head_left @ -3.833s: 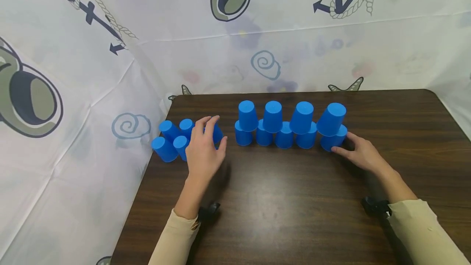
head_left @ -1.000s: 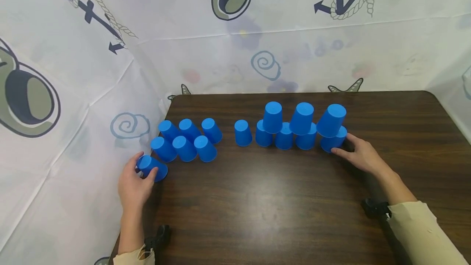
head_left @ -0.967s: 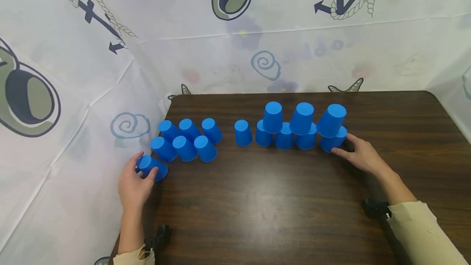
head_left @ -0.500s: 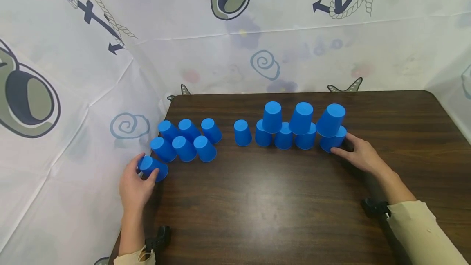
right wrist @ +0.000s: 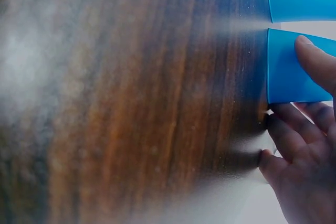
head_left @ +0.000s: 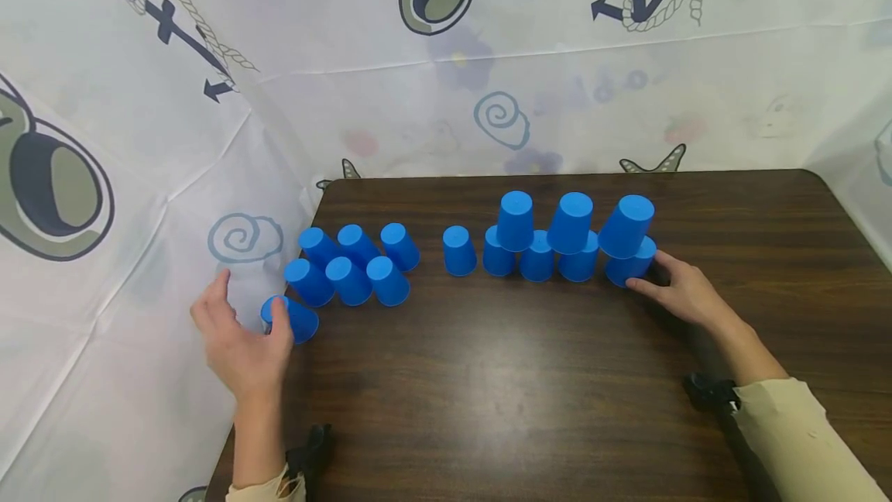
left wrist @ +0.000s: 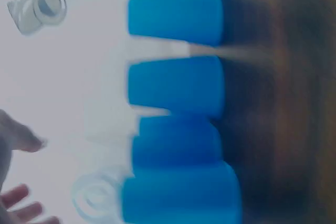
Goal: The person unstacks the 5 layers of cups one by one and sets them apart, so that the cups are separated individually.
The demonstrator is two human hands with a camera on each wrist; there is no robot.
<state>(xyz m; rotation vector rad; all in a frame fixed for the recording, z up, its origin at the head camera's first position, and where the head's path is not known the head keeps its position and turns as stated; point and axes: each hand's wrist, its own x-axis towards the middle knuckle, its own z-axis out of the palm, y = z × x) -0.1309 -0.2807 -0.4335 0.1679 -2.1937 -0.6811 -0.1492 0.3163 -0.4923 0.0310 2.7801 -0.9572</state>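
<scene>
My left hand has its fingers spread apart at the table's left edge, its thumb in front of an upside-down blue cup. In the left wrist view the thumb and fingers stand away from the cups, which look blurred. With thumb and fingers around it, my right hand holds the rightmost bottom cup of a row, seen closely in the right wrist view. Another cup rests on top of that one. Two more upper cups, one of them leftmost, bridge the bottom row; its left end cup bears nothing.
Beside the row, several upside-down blue cups stand in two short lines on the left of the dark wooden table. A white printed cloth hangs behind and to the left, near my left hand.
The upper cup at the row's left end has gone from there, and a cup now stands at the front left. My left hand has just released that cup and spread leftward. The right hand stays put.
</scene>
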